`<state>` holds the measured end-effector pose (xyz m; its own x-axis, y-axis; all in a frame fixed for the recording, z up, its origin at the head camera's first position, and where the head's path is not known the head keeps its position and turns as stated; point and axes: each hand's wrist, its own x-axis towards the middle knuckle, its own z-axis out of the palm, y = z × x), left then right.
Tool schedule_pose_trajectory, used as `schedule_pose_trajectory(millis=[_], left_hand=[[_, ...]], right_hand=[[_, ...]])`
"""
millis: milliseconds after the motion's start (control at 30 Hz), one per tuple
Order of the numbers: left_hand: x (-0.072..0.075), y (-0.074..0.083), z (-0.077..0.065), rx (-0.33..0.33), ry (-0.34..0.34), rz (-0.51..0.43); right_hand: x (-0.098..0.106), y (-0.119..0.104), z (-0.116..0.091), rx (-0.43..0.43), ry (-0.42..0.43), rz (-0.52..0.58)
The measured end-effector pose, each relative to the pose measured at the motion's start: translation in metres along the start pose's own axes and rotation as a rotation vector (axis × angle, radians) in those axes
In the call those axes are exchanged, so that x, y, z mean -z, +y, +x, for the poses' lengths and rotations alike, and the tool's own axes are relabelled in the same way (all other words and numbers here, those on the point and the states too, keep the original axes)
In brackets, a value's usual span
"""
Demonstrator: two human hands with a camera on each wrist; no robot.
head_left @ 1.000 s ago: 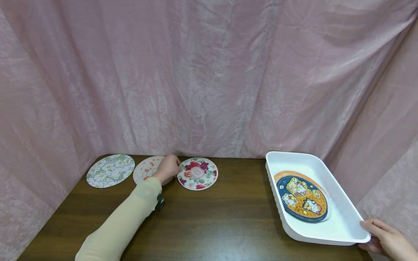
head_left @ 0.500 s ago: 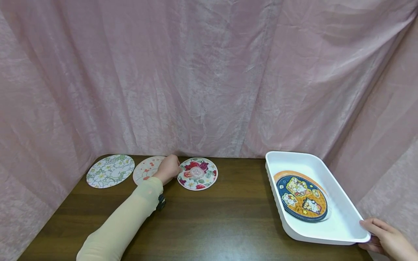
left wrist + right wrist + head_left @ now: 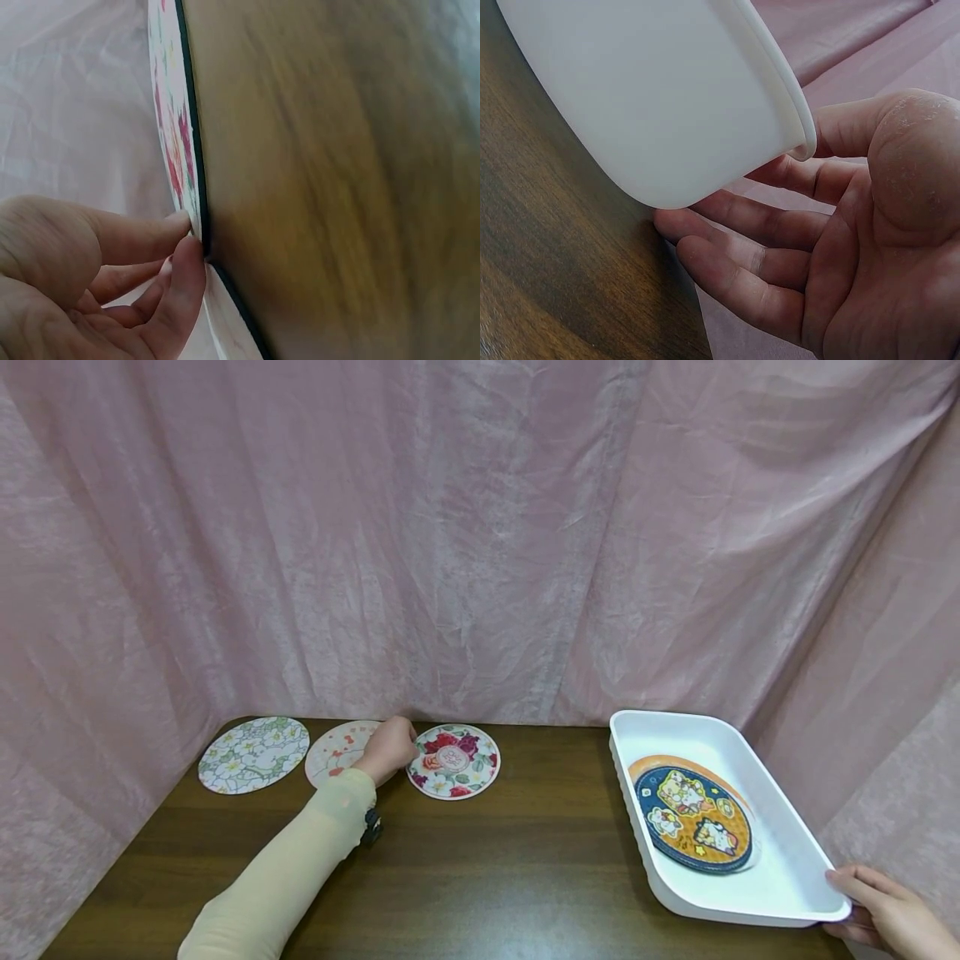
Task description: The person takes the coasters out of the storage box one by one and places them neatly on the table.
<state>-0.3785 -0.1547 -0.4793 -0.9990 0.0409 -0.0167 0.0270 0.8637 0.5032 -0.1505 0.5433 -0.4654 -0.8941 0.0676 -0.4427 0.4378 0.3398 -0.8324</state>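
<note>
At the back of the table, my left hand pinches the left edge of a round rose-patterned mat. Thumb and finger meet at its rim in the left wrist view, where the mat shows a dark underside. Under that hand and wrist lies a pale round mat with red marks, partly covered. On the right, my right hand grips the near right corner of a white plastic tray, thumb at the rim and fingers underneath. Inside the tray lies a blue and orange cartoon mat, overlapping an orange-edged one.
A round mat with white flowers lies at the far left of the brown wooden table. Pink curtains hang behind the table and along both sides. Bare wood lies between the rose-patterned mat and the tray.
</note>
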Motion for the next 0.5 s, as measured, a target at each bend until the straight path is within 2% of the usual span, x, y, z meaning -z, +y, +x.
schedule_pose_trajectory(millis=[67,167,300,333,367,500], left_hand=[[-0.003,-0.002,0.004,-0.008,0.003,0.001],[-0.024,-0.023,0.028,-0.066,0.031,0.014],[-0.054,-0.046,0.059,-0.102,0.069,0.025],[-0.058,-0.046,0.063,-0.092,0.068,0.019],[-0.055,-0.039,0.056,-0.102,0.072,0.011],[-0.063,-0.032,0.061,-0.111,0.078,-0.013]], right_hand=[[-0.001,-0.001,-0.001,-0.004,0.011,-0.009],[-0.002,-0.002,-0.002,-0.003,0.012,-0.014],[-0.002,-0.002,-0.002,-0.004,0.01,-0.017],[-0.002,-0.002,-0.002,-0.004,0.01,-0.019],[-0.002,-0.002,-0.002,-0.004,0.011,-0.023],[-0.002,-0.002,-0.001,0.001,0.018,-0.028]])
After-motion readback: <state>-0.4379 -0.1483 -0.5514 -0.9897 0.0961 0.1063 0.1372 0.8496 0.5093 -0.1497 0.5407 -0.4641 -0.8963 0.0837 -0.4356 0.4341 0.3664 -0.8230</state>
